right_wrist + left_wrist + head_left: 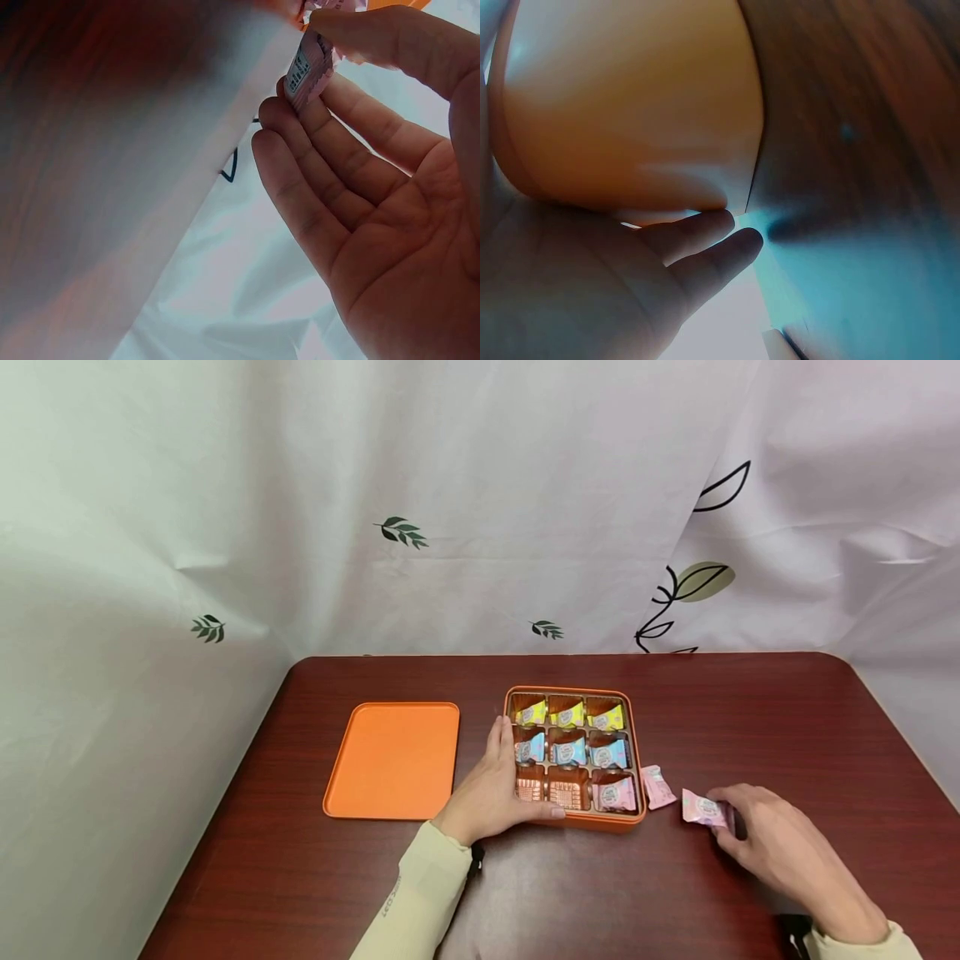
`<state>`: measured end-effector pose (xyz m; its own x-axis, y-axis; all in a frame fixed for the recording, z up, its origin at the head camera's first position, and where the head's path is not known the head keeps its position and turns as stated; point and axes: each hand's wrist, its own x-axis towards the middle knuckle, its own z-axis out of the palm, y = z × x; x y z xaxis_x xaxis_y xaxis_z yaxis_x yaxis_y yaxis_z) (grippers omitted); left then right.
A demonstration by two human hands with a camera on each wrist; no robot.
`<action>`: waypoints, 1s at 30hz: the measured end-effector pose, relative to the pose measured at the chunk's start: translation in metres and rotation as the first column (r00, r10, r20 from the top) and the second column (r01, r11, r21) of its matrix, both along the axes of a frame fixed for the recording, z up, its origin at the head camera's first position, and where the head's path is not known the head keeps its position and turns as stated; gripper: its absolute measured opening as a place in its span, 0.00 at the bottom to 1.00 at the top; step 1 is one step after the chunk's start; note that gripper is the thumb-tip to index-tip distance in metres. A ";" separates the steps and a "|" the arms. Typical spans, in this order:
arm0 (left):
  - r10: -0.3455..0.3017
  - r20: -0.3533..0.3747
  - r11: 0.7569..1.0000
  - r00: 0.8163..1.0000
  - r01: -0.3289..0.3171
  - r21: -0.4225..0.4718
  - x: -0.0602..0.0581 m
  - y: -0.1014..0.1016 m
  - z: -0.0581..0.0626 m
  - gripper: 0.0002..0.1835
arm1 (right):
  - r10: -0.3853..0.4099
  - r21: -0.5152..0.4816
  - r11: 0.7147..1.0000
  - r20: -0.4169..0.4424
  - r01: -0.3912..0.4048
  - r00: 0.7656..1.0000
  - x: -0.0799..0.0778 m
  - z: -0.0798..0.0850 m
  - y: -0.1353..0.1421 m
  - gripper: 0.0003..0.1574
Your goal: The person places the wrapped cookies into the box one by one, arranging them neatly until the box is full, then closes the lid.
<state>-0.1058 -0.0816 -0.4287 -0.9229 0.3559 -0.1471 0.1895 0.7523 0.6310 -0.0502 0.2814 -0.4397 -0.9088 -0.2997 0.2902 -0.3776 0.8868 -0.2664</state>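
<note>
An orange box (583, 824) with a brown divided tray stands mid-table. Yellow candy packets (567, 715) fill its back row and blue packets (569, 752) its middle row; one pink packet (617, 795) lies front right, beside two compartments showing bare ridged bottoms. My left hand (487, 789) rests against the box's front left corner, fingers straight along the side wall, thumb along the front rim. To the right of the box, my right hand (772, 835) pinches a pink wrapped candy (703, 810) between thumb and fingertips. Another pink candy (657, 787) lies on the table by the box's right wall.
An orange lid (397, 760) lies flat on the dark red wooden table (750, 718), left of the box. Behind the table hangs a pale curtain (480, 527) with leaf prints, and it also runs along both sides.
</note>
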 end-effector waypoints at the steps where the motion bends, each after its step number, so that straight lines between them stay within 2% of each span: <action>1: 0.001 -0.001 1.000 1.000 -0.001 0.000 0.000 0.000 0.000 0.78 | 0.000 0.000 1.000 -0.001 0.000 1.000 0.000 0.000 0.000 0.24; 6: 0.002 0.002 1.000 1.000 -0.002 0.006 0.000 0.001 0.000 0.77 | 0.011 -0.010 1.000 0.001 -0.011 1.000 -0.001 0.002 -0.002 0.25; 17: 0.002 -0.002 1.000 1.000 -0.002 0.003 0.000 0.001 0.000 0.77 | 0.040 -0.022 0.999 -0.111 -0.043 0.993 -0.006 0.010 -0.009 0.22; 30: 0.002 -0.008 1.000 1.000 -0.002 0.000 0.000 0.001 -0.001 0.77 | 0.038 -0.053 0.998 -0.153 -0.047 0.987 -0.005 0.014 -0.017 0.24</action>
